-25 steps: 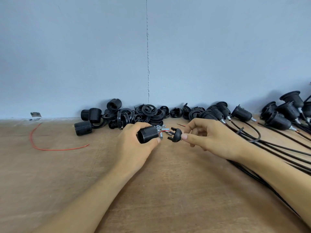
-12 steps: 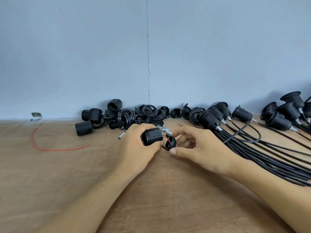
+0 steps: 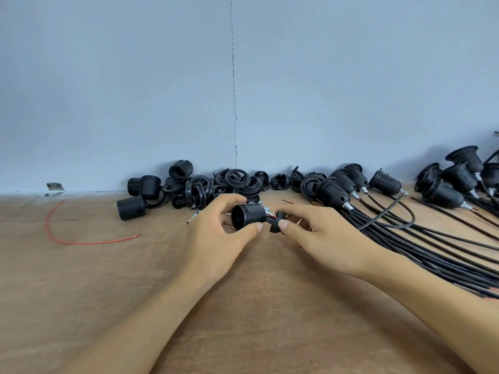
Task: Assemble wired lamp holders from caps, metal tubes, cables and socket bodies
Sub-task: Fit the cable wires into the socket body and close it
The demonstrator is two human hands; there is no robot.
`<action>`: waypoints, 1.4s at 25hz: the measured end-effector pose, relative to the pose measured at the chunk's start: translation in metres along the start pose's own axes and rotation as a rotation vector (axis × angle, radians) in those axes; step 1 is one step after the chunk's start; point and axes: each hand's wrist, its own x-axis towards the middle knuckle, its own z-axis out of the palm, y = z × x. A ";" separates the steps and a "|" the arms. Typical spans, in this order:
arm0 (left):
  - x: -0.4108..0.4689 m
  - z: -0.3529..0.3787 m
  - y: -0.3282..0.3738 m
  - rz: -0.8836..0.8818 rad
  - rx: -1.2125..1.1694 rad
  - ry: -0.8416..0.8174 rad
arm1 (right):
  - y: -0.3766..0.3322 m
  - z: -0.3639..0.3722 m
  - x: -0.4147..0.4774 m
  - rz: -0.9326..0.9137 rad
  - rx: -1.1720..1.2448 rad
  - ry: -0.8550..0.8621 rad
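Head view: left hand grips socket body; right hand pinches cap.

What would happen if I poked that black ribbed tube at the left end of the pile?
The black ribbed tube lies on its side on the wooden table, so a poke would probably roll it. It looks like hollow plastic, so likely light and stiff. Its ribs should help fingers grip, so probably not slippery.
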 end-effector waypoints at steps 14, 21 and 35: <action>0.003 0.001 0.004 -0.230 -0.508 -0.088 | 0.004 -0.012 0.001 0.051 0.165 -0.191; 0.003 -0.003 0.007 -0.243 -0.546 -0.132 | 0.006 -0.010 0.002 0.027 0.061 -0.024; 0.004 -0.002 0.007 -0.299 -0.557 -0.141 | 0.010 -0.011 0.001 -0.032 0.081 0.060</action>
